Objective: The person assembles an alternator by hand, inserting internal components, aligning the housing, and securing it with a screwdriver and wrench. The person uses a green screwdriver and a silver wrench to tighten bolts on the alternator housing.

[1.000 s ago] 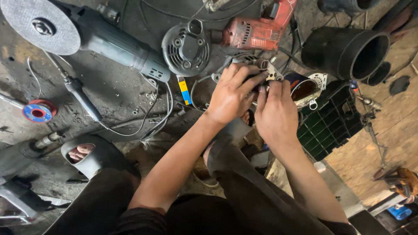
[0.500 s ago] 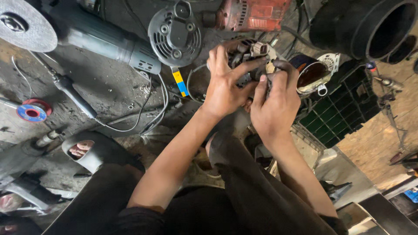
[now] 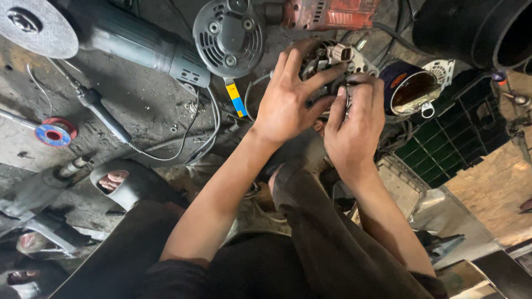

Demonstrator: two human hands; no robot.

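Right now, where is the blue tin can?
In the head view, the blue tin can lies on its side, upper right, just beyond the right hand, beside the green crate.

The scene is dim and evenly lit, with soft light that seems to come from about two o'clock, where the wooden floor looks brightest. The hands catch a mild sheen: the left hand and the right hand are sharp and well exposed. Deep shadow swallows the trousers toward six o'clock. Wide-lens bending curves the grinder disc at ten o'clock. Corners look slightly soft; no strong glare shows.
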